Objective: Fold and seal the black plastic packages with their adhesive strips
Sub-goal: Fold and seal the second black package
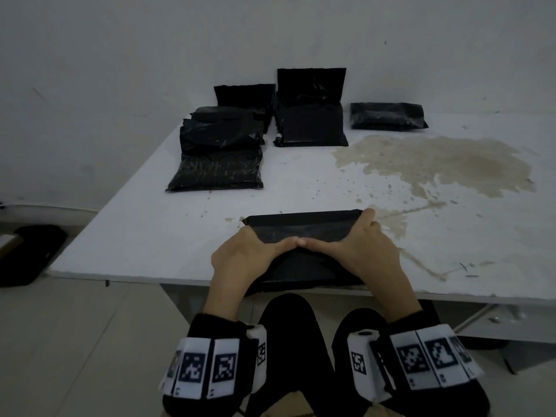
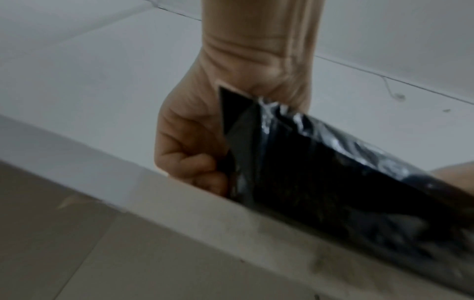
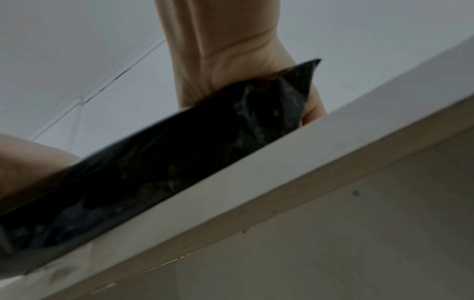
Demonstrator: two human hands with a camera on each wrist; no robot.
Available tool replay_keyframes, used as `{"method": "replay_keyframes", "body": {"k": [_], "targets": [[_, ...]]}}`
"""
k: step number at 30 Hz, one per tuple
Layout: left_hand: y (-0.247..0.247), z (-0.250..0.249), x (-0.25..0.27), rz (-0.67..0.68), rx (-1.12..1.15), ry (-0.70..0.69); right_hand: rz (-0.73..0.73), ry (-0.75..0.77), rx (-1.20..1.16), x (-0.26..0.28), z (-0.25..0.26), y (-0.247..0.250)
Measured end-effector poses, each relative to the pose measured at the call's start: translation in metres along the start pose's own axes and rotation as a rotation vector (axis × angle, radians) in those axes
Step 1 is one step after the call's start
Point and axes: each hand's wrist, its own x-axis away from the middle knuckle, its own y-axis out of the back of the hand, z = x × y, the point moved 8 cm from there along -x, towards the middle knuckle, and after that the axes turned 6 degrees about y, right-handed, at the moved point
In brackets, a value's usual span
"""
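Hands meet over a black plastic package (image 1: 304,233) at the near edge of the white table (image 1: 150,242) in the head view: the left hand (image 1: 240,260) and the right hand (image 1: 370,251) each clasp one end of it, thumbs lying along its top with their tips touching at the middle, while the right fingers (image 1: 368,215) curl over the far right corner of the folded flap. Beyond this package, toward the wall, lie more black packages: a stack of packages (image 1: 219,145) to the far left, an open-flapped package (image 1: 311,115) straight behind it with its flap standing against the wall, another flapped package (image 1: 245,96) behind the stack, and a flat sealed package (image 1: 388,115) to the far right. A brown stain (image 1: 436,164) spreads over the table between the sealed package and the right hand. Marker-covered wrist bands (image 1: 210,365) sit on both forearms. From the left wrist view, the left hand (image 2: 195,138) grips the package (image 2: 320,182) by its end, fingers curled round the crinkled plastic just above the table edge (image 2: 179,201). From the right wrist view, the right hand (image 3: 231,67) clamps the package (image 3: 166,162) at its other end, a corner of plastic sticking out past the palm, the package resting along the table edge (image 3: 307,154).
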Motion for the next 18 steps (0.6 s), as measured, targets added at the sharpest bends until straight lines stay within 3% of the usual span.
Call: {"method": "replay_keyframes", "body": {"k": [4,7,11,15,18], "targets": [[0.0,0.006,0.004,0.132,0.118,-0.037,0.09,-0.027,-0.227,-0.005,-0.006,-0.005],[0.004,0.008,0.007,0.078,0.103,-0.042,0.032,0.044,-0.323,0.0,-0.009,0.001],[0.01,-0.003,0.018,-0.111,-0.075,-0.005,-0.152,0.05,-0.178,0.006,-0.007,0.011],[0.012,-0.018,0.019,-0.14,-0.392,0.116,-0.066,-0.087,0.053,0.002,-0.003,0.004],[0.016,-0.024,0.016,-0.147,-0.493,0.159,0.016,-0.157,0.136,-0.005,-0.004,0.004]]}}
